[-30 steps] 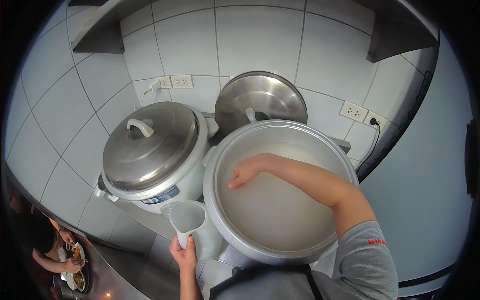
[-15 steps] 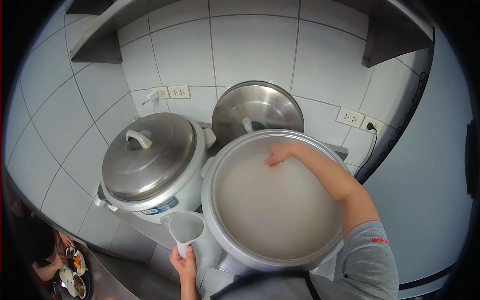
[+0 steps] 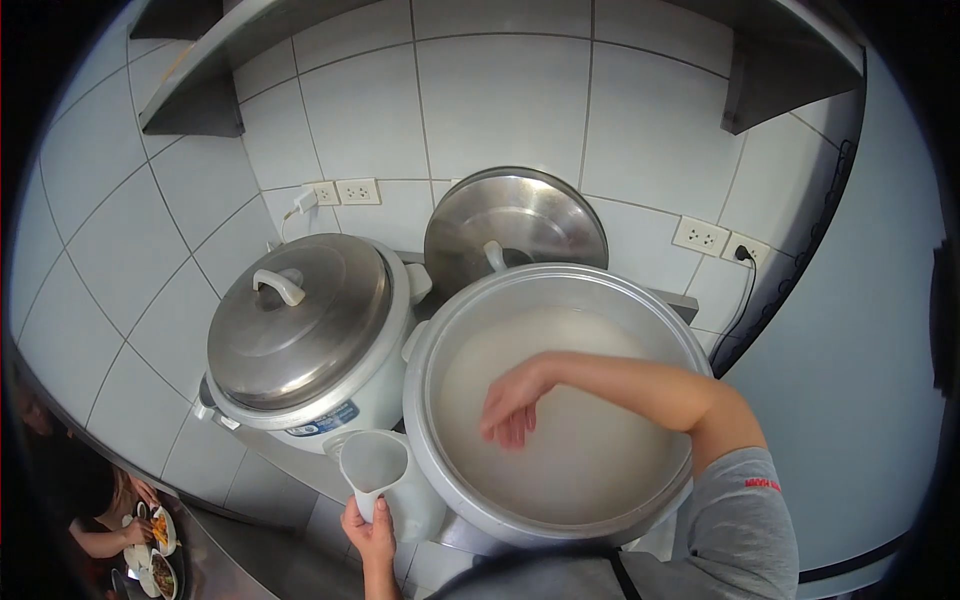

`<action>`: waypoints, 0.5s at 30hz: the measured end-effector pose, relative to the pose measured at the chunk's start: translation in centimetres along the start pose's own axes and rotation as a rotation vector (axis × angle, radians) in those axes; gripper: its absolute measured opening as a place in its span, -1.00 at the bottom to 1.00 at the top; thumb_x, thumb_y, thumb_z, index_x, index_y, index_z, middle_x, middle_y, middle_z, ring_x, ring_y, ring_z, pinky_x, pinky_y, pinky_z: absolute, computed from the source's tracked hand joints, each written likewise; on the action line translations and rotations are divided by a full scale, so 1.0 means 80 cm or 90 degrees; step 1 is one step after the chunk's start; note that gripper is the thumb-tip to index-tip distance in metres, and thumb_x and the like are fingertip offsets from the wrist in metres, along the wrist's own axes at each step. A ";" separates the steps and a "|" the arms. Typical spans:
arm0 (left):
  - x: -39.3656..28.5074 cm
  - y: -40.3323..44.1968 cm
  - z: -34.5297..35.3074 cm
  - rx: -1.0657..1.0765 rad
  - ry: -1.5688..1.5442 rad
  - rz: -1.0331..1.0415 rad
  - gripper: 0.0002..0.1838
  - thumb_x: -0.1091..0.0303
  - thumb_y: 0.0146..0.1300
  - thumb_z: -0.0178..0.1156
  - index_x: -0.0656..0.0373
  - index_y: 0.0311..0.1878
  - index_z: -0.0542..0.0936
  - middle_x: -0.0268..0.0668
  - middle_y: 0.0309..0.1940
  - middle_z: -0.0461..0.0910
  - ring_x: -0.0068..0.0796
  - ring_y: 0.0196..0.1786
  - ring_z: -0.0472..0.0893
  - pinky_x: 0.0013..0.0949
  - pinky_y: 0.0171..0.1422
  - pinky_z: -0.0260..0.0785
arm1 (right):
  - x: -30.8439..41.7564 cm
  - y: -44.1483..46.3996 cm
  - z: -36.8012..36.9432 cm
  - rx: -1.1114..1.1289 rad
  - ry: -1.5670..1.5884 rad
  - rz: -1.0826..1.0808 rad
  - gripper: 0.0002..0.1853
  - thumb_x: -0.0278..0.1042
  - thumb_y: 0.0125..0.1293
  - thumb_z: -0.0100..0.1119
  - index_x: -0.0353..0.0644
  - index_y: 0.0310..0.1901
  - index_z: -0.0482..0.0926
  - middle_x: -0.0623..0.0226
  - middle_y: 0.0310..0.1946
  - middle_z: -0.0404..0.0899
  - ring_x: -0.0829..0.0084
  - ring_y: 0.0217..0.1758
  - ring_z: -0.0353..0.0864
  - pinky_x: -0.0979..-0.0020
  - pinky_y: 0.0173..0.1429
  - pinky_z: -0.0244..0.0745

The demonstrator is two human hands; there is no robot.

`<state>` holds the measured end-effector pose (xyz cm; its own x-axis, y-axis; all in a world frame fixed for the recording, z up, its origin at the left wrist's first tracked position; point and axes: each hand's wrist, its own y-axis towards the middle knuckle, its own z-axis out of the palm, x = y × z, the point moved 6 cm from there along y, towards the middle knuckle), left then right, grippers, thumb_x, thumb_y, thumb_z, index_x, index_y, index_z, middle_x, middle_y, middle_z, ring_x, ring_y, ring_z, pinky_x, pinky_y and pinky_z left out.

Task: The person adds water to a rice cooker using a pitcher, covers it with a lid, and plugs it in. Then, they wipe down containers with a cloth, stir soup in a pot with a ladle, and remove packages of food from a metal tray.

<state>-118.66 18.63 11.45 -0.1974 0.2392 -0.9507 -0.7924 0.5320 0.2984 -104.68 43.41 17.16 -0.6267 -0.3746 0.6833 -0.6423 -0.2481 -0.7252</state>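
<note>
My left hand (image 3: pixel 370 532) grips a white plastic pitcher (image 3: pixel 418 510) at its near side, thumb up by the rim. The pitcher stands tilted beside a big round metal pot (image 3: pixel 425 440) of a rice cooker. Pale, cloudy water (image 3: pixel 590 450) fills much of that pot; what lies beneath the surface cannot be seen. Over the left part of the water, my right hand (image 3: pixel 517 402) hangs palm down with loose, parted fingers and nothing in them. Its fingertips are at or just above the surface; I cannot tell which.
A second rice cooker (image 3: pixel 380 390), with its metal lid (image 3: pixel 300 330) on, stands at left. Another lid (image 3: pixel 530 215) leans against the tiled wall behind the pot. Sockets (image 3: pixel 700 236) and a shelf are on the wall. Lower left, another person's hand (image 3: pixel 138 530) is near bowls of food (image 3: pixel 162 575).
My right hand has moved from the pot's far side toward its near left, and its closed fingers have loosened. My left hand stays on the pitcher.
</note>
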 end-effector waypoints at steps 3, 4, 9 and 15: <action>-0.002 -0.002 0.001 -0.009 -0.014 -0.015 -0.81 0.33 0.12 0.16 0.26 -0.44 0.45 -0.50 -0.73 0.36 -0.78 -0.70 0.26 -0.64 -0.64 0.03 | -0.022 0.043 0.011 0.090 -0.005 0.016 -0.55 0.04 0.24 -0.06 -0.12 0.01 0.40 0.17 -0.15 0.53 0.34 -0.18 0.59 0.35 -0.18 0.47; -0.002 -0.001 0.000 -0.008 -0.018 -0.015 -0.81 0.33 0.12 0.16 0.26 -0.43 0.45 -0.50 -0.73 0.36 -0.78 -0.71 0.26 -0.64 -0.64 0.03 | -0.027 0.049 -0.001 0.092 0.043 0.016 -0.56 0.04 0.24 -0.05 -0.10 0.02 0.39 0.17 -0.15 0.53 0.32 -0.18 0.58 0.33 -0.18 0.47; -0.003 -0.001 0.002 0.023 -0.010 0.000 -0.79 0.27 0.16 0.15 0.23 -0.37 0.41 -0.46 -0.73 0.32 -0.76 -0.76 0.24 -0.65 -0.73 0.06 | -0.054 0.021 -0.090 -0.031 0.250 -0.030 -0.62 -0.05 0.24 -0.02 -0.04 0.02 0.34 0.17 -0.21 0.55 0.32 -0.29 0.58 0.30 -0.24 0.45; -0.023 0.010 -0.014 -0.013 -0.048 -0.028 -0.80 0.28 0.17 0.13 0.20 -0.39 0.42 -0.49 -0.76 0.29 -0.76 -0.79 0.20 -0.63 -0.77 -0.01 | -0.099 -0.044 -0.189 -0.550 0.085 0.026 -0.75 -0.23 0.17 0.05 -0.13 -0.15 0.48 0.15 -0.33 0.58 0.23 -0.32 0.60 0.20 -0.31 0.48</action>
<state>-119.54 17.69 13.35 -0.1194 0.2767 -0.9535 -0.8111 0.5267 0.2544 -104.09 60.75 15.59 -0.6687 -0.2470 0.7013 -0.6936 0.5470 -0.4687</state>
